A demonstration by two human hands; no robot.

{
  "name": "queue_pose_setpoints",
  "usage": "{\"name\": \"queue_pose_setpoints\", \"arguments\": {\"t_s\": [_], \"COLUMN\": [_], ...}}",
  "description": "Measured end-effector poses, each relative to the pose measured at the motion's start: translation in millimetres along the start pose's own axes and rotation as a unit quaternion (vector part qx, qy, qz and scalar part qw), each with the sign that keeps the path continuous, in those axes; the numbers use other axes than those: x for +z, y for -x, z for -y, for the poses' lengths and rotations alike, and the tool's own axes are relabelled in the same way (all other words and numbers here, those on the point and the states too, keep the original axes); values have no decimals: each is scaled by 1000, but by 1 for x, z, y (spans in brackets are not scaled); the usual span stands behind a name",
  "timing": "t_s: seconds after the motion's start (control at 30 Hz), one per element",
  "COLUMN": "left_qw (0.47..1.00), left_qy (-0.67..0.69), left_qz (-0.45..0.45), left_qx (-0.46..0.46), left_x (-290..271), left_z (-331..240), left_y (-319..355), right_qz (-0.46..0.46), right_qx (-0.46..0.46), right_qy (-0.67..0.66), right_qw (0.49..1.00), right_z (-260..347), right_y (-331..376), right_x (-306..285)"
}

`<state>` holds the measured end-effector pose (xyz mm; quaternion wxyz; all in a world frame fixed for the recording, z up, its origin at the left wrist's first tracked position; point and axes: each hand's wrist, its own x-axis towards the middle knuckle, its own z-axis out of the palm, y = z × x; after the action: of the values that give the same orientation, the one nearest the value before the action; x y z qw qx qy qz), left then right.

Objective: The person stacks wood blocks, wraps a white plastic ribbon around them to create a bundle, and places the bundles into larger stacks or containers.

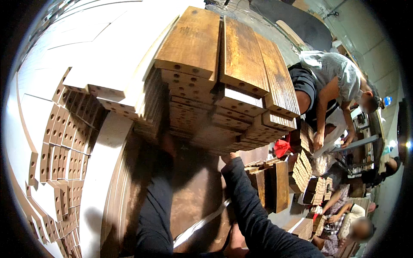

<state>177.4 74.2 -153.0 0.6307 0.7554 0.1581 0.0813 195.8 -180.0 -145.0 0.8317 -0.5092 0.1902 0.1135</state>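
Before me stands a tall stack of wooden boards (245, 53) with brown grained tops and round holes drilled in the ends. Its lower middle part is blurred. My right hand (230, 157), in a dark sleeve, is at the stack's lower front edge. Its fingers look curled against the board ends, their tips hidden. My left hand (168, 146) lies in deep shadow by the lower left of the stack, and its fingers cannot be made out.
White-faced drilled boards (71, 133) are piled at left. More brown boards (282, 187) stand low at right, near a red cloth or bag (282, 147). A person (331, 81) bends over clear plastic at right; other people (344, 219) sit beyond. A white strip (202, 223) crosses the brown surface below.
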Motion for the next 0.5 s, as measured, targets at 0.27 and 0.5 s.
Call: {"name": "queue_pose_setpoints", "arguments": {"t_s": [0.27,0.5], "left_qw": [846,950], "left_qy": [532,279], "left_qz": [-22,-107], "left_qx": [-21,84], "left_x": [53,32], "left_z": [-104,-101], "left_y": [115,121], "right_qz": [-51,-20], "right_qx": [-19,-122], "right_qy": [-13,-49], "right_qw": [998,991], "right_z": [-36,36], "right_y": [26,39], "right_x": [-1,92]}}
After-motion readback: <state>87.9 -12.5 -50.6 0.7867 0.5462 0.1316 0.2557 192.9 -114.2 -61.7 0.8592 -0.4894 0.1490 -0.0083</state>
